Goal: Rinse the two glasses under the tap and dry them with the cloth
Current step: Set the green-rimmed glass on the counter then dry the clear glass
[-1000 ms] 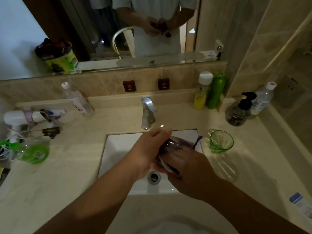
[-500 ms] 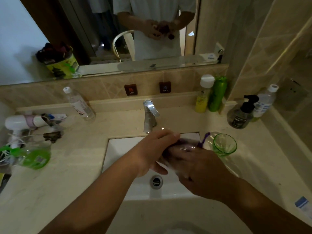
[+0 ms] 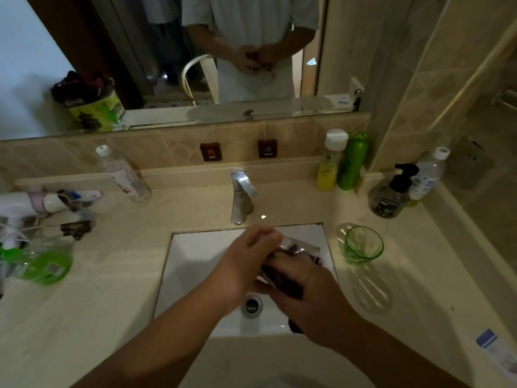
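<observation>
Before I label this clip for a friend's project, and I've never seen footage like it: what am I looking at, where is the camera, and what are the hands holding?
There is no machine here. The single picture comes from a camera worn on a person's head, looking down at a bathroom sink; the mirror above reflects their torso. The left hand and right hand meet over the basin around a clear glass with a dark purple cloth against it, apparently drying it; the blur hides the exact grip. A green glass stands upright on the counter, right of the basin. No water is visibly running from the tap. Bottles stand along the back.
</observation>
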